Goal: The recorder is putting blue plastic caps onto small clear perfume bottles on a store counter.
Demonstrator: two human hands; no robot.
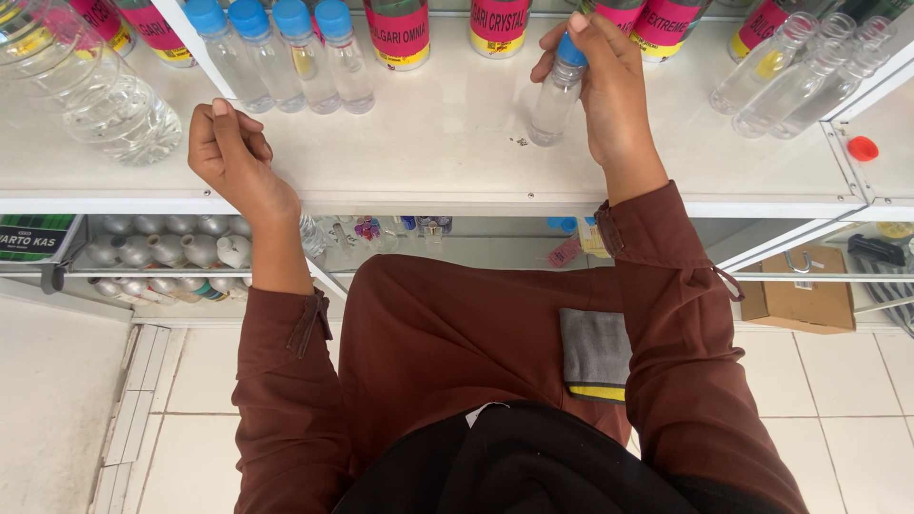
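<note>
Head view: right hand pinches the small clear blue-capped plastic bottle; keep it upright on the white shelf. Left hand rests curled, empty.

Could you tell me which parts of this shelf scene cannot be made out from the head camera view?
- Small bottle cap: mostly covered by the right hand fingers.
- Left hand: fist curled, so whether it holds anything is hidden.
- Pink-labelled bottles: tops cut off by the upper edge.
- Items on the lower shelf: too small and behind glass.
</note>
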